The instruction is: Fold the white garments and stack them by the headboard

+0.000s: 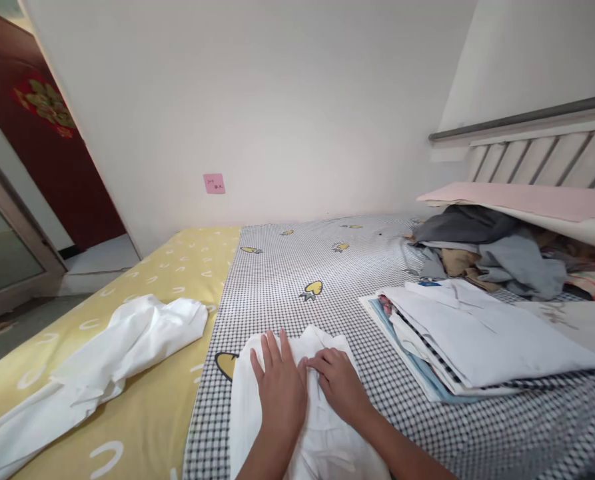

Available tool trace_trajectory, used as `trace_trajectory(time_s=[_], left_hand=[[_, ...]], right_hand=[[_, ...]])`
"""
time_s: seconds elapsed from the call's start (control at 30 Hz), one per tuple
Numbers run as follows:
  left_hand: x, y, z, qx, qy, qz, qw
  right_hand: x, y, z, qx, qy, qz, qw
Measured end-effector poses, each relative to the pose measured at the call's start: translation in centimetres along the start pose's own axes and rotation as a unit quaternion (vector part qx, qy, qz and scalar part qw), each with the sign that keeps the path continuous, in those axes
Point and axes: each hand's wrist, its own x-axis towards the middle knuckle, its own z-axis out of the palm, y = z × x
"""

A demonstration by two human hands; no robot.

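Note:
A white garment, partly folded, lies on the black-and-white checked sheet at the bottom centre. My left hand rests flat on its upper left part, fingers spread and pointing away from me. Beside it my right hand is on the garment's middle near the collar, its fingers bent and close together at the cloth, close to my left thumb. Whether cloth is pinched between the right fingers is too small to tell. The lower part of the garment is wrinkled between my forearms.
Another white garment stretches over the yellow sheet at the left. To the right is a stack of folded clothes. Behind it, a grey clothes pile lies under a pink board, near a slatted headboard.

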Motion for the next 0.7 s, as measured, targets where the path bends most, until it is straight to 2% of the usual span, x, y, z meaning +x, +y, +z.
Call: trace_trajectory(time_s=[0.13, 0.27, 0.37, 0.43, 0.53, 0.6, 0.7], left_hand=[[-2.2, 0.3, 3.1, 0.024, -0.047, 0.003, 0.999], [-2.6, -0.1, 3.7, 0.033, -0.050, -0.004, 0.998], [-2.7, -0.1, 3.8, 0.027, -0.046, -0.004, 0.999], [-2.7, -0.2, 4.1, 0.015, -0.042, -0.003, 0.999], [-2.9, -0.2, 4.4, -0.002, -0.034, -0.004, 0.999], [-2.9, -0.2, 4.6, -0.004, -0.030, -0.006, 1.000], [-3.0, -0.1, 4.6, -0.002, -0.028, -0.008, 1.000]], right_hand=[[0.0, 0.0, 0.1, -0.017, 0.006, 0.003, 1.000], [-0.1, 0.3, 0.4, 0.010, 0.028, -0.004, 1.000], [-0.3, 0.9, 0.5, 0.069, 0.096, 0.011, 0.993], [-0.1, 1.5, 0.4, 0.112, 0.153, 0.057, 0.980], [0.9, 2.4, 0.0, 0.125, 0.201, 0.186, 0.954], [2.2, 2.8, -0.4, 0.090, 0.194, 0.247, 0.945], [4.5, 2.7, -1.1, 0.011, 0.125, 0.266, 0.956]])
